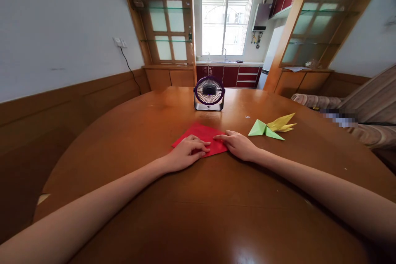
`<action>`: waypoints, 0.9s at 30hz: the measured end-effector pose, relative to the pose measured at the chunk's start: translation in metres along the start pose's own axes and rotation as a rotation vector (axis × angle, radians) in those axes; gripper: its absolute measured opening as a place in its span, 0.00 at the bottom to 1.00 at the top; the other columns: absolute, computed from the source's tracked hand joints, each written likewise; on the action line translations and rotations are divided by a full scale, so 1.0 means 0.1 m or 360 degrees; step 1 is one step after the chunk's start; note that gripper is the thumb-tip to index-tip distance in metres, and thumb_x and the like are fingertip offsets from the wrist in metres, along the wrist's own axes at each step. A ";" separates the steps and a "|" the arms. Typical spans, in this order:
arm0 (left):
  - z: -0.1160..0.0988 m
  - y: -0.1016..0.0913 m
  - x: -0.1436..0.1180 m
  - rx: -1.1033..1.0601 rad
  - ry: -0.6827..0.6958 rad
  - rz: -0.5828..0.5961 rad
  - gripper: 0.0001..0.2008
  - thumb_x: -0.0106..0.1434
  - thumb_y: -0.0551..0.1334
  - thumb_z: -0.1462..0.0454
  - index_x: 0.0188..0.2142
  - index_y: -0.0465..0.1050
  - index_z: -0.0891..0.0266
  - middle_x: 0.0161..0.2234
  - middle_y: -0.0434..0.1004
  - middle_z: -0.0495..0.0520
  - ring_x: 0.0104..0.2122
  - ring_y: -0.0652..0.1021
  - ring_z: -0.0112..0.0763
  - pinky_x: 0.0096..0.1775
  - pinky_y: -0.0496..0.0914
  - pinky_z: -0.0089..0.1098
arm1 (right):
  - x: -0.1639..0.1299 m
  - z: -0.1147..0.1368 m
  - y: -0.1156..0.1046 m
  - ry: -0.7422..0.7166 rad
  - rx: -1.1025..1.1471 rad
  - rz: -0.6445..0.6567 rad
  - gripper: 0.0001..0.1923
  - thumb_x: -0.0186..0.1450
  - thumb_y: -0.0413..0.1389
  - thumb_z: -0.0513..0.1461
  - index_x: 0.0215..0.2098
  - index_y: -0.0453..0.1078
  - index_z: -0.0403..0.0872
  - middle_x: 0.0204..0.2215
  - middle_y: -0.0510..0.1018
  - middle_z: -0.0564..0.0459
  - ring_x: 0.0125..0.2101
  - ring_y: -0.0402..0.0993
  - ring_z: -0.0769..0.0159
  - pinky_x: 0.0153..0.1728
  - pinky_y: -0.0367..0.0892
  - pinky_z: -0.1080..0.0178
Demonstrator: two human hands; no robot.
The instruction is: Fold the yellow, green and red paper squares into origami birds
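Note:
A folded sheet of red paper [201, 133] lies on the table in front of me, its near edge slanting under both hands. My left hand [188, 152] rests on its left part, with the fingers stretched over the red surface and the thumb at the near edge. At the right end, my right hand [237, 144] touches the paper with its index finger extended to the left; its other fingers are bent and partly hidden. To the right of that hand sit a light green folded-paper piece [258, 128] and a yellow folded-paper piece [281, 123], touching or overlapping.
The round brown wooden table [198, 222] spreads around my arms. A small purple desk fan [209, 93] stands upright beyond the red paper. Farther back are glass-fronted cabinets and a kitchen window [227, 24]. A patterned cushioned seat [371, 99] is at the right.

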State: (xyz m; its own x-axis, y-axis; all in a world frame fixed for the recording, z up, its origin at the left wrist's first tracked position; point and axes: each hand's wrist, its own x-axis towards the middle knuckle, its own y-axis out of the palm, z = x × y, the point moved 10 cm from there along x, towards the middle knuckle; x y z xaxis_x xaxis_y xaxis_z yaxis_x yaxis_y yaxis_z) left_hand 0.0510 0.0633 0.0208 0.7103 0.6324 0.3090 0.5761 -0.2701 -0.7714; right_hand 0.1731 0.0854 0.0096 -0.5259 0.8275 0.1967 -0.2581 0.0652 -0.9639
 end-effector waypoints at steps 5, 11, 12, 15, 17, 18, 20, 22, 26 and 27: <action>0.07 -0.01 0.08 -0.0025 0.0042 0.0030 0.09 0.67 0.59 0.65 0.42 0.78 0.57 0.47 0.79 0.53 0.48 0.73 0.35 0.51 0.67 0.39 | -0.01 -0.02 0.01 0.0008 -0.0017 -0.0014 0.23 0.67 0.46 0.31 0.58 0.67 0.50 0.35 0.69 0.49 0.38 0.68 0.62 0.41 0.61 0.62; 0.12 -0.01 0.15 -0.0060 0.0130 0.0108 0.08 0.66 0.61 0.63 0.43 0.78 0.58 0.44 0.80 0.53 0.45 0.74 0.33 0.51 0.65 0.37 | -0.02 -0.02 0.01 0.0007 -0.0003 -0.0029 0.22 0.68 0.46 0.32 0.58 0.67 0.49 0.35 0.70 0.48 0.39 0.68 0.62 0.43 0.61 0.61; 0.13 -0.01 0.15 -0.0067 0.0139 0.0125 0.08 0.66 0.62 0.63 0.43 0.78 0.58 0.45 0.80 0.53 0.46 0.74 0.33 0.51 0.65 0.37 | -0.02 -0.02 0.01 0.0008 -0.0002 -0.0031 0.22 0.69 0.46 0.32 0.58 0.67 0.49 0.35 0.70 0.48 0.39 0.68 0.62 0.43 0.62 0.61; 0.19 0.02 0.14 -0.0084 0.0134 0.0224 0.11 0.65 0.62 0.60 0.47 0.77 0.56 0.50 0.77 0.54 0.48 0.72 0.34 0.53 0.63 0.38 | -0.02 -0.02 0.00 0.0006 -0.0007 -0.0047 0.22 0.69 0.46 0.32 0.58 0.67 0.49 0.35 0.70 0.48 0.39 0.68 0.61 0.42 0.62 0.61; 0.22 0.05 0.13 -0.0095 0.0127 0.0298 0.14 0.65 0.63 0.59 0.50 0.76 0.55 0.54 0.75 0.55 0.51 0.71 0.36 0.54 0.62 0.39 | -0.02 -0.01 0.00 0.0000 -0.0010 -0.0054 0.21 0.69 0.45 0.33 0.58 0.67 0.49 0.35 0.70 0.48 0.38 0.68 0.61 0.42 0.62 0.61; 0.23 0.05 0.12 -0.0097 0.0129 0.0330 0.15 0.65 0.63 0.59 0.51 0.75 0.54 0.55 0.73 0.55 0.52 0.70 0.36 0.55 0.62 0.40 | -0.03 -0.01 -0.01 -0.0003 -0.0010 -0.0055 0.22 0.69 0.45 0.32 0.58 0.67 0.49 0.35 0.70 0.48 0.38 0.68 0.61 0.42 0.62 0.61; 0.23 0.06 0.11 -0.0095 0.0139 0.0380 0.17 0.64 0.64 0.59 0.53 0.74 0.54 0.56 0.72 0.55 0.54 0.68 0.36 0.56 0.60 0.41 | -0.03 0.00 -0.01 -0.0005 -0.0009 -0.0059 0.22 0.69 0.46 0.32 0.58 0.68 0.49 0.35 0.70 0.48 0.38 0.68 0.61 0.42 0.62 0.61; 0.22 0.06 0.10 -0.0083 0.0155 0.0425 0.19 0.64 0.64 0.59 0.54 0.72 0.53 0.58 0.70 0.55 0.55 0.67 0.37 0.57 0.59 0.42 | -0.03 0.00 -0.02 -0.0005 -0.0007 -0.0067 0.22 0.68 0.46 0.32 0.58 0.68 0.49 0.34 0.70 0.48 0.37 0.68 0.62 0.41 0.63 0.61; 0.19 0.05 0.07 -0.0074 0.0189 0.0448 0.20 0.64 0.64 0.59 0.56 0.70 0.51 0.59 0.68 0.54 0.55 0.67 0.37 0.58 0.59 0.44 | -0.02 0.01 -0.02 -0.0012 0.0016 -0.0090 0.21 0.68 0.46 0.31 0.56 0.69 0.49 0.34 0.69 0.49 0.37 0.69 0.62 0.41 0.63 0.61; 0.19 0.04 0.07 -0.0075 0.0193 0.0439 0.20 0.64 0.64 0.59 0.56 0.70 0.51 0.59 0.68 0.54 0.55 0.67 0.37 0.58 0.59 0.44 | -0.02 0.01 -0.02 -0.0019 0.0025 -0.0099 0.21 0.68 0.46 0.31 0.56 0.69 0.49 0.33 0.69 0.49 0.37 0.69 0.63 0.41 0.63 0.61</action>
State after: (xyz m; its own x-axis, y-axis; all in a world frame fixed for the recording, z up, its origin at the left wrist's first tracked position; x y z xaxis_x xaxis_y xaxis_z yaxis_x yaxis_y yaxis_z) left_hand 0.0508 0.0799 0.0092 0.8842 0.4398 0.1577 0.3707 -0.4547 -0.8098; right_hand 0.1745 0.0831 0.0113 -0.5181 0.8153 0.2584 -0.3034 0.1073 -0.9468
